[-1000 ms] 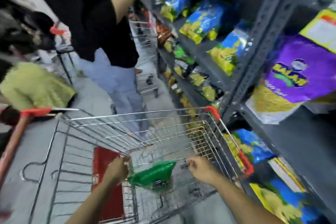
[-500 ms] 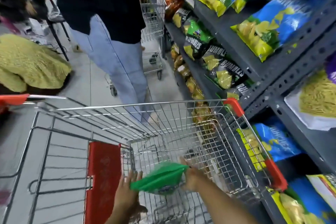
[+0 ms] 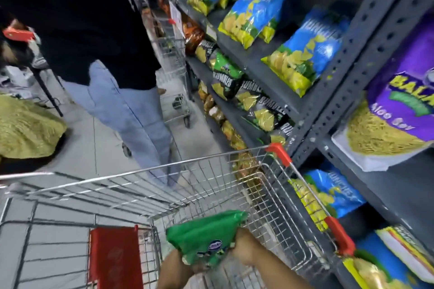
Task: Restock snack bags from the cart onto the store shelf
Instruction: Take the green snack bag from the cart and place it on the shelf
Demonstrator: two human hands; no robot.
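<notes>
A green snack bag (image 3: 206, 239) is held over the wire cart (image 3: 164, 185) near its handle end. My right hand (image 3: 245, 250) grips the bag's right edge. My left hand (image 3: 178, 265) is under the bag's lower left side and mostly hidden by it. The grey store shelf (image 3: 333, 91) runs along the right, stocked with blue chip bags (image 3: 256, 12), green and black bags (image 3: 225, 75) and a purple bag (image 3: 399, 101).
Another person in a black top and light jeans (image 3: 131, 110) stands just beyond the cart's front. A second wire cart (image 3: 171, 73) stands behind them by the shelf. A red flap (image 3: 115, 258) sits in the cart's child seat. A yellow-green bundle (image 3: 25, 129) lies at left.
Both hands have lifted the green bag higher out of the cart basket and closer to me. The view has tilted down and toward the shelf.
</notes>
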